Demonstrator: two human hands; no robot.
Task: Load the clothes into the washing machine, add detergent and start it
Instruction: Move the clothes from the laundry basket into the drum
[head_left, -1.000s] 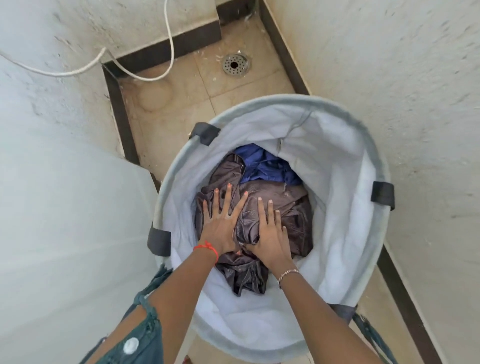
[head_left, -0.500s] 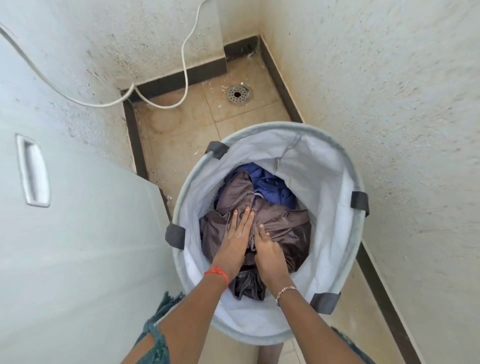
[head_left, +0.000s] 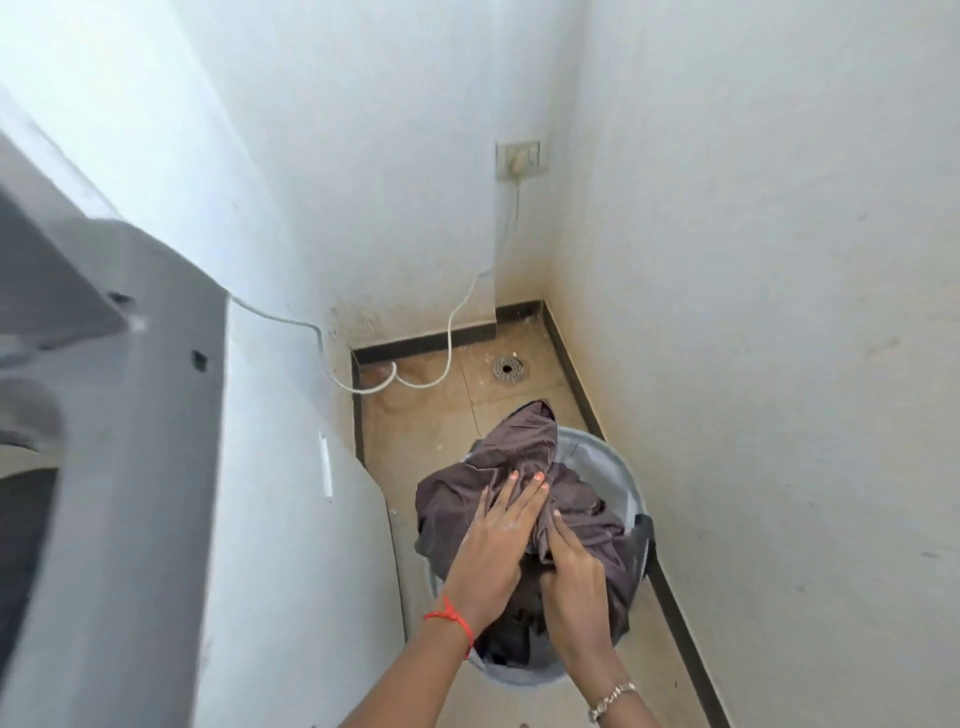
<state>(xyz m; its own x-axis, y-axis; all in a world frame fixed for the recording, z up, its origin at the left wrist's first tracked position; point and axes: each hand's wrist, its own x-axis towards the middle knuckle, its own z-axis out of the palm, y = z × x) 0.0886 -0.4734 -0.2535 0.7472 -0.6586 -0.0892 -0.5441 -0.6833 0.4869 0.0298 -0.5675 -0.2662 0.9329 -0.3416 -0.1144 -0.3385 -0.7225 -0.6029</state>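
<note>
Over the laundry basket (head_left: 597, 444) the right hand (head_left: 571, 592) grips the brown garment (head_left: 498, 452), the left hand (head_left: 493, 551) flat-fingered on it; its long axis points away toward the floor drain (head_left: 510, 368). The washing machine (head_left: 130, 441) stands left of the basket.

You will find no legible text, label, brand, number or sign in view, whether on the washing machine (head_left: 130, 441), the laundry basket (head_left: 597, 457) or the wall socket (head_left: 518, 160).
</note>
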